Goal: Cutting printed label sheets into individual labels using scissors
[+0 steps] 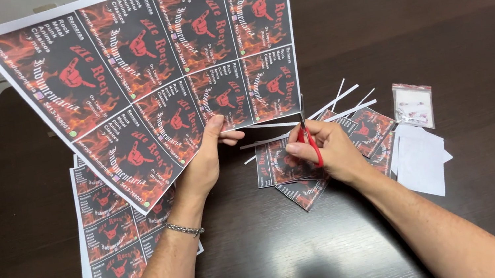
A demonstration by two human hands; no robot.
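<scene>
Nearest, lower left: stack of printed sheets (107, 239) flat on dark table (260, 257). Left hand (203, 163) pinching bottom edge of raised printed sheet (150, 75), thumb on the front. Right hand (329, 148) closed around red-handled scissors (309, 139), blades up at sheet's lower right corner. Beneath: cut cards (305, 163) and thin white paper strips (323, 113). Further right: small plastic bag (413, 104), white paper pieces (422, 160). Best kept taut, probably; blades along the white border, long even strokes.
</scene>
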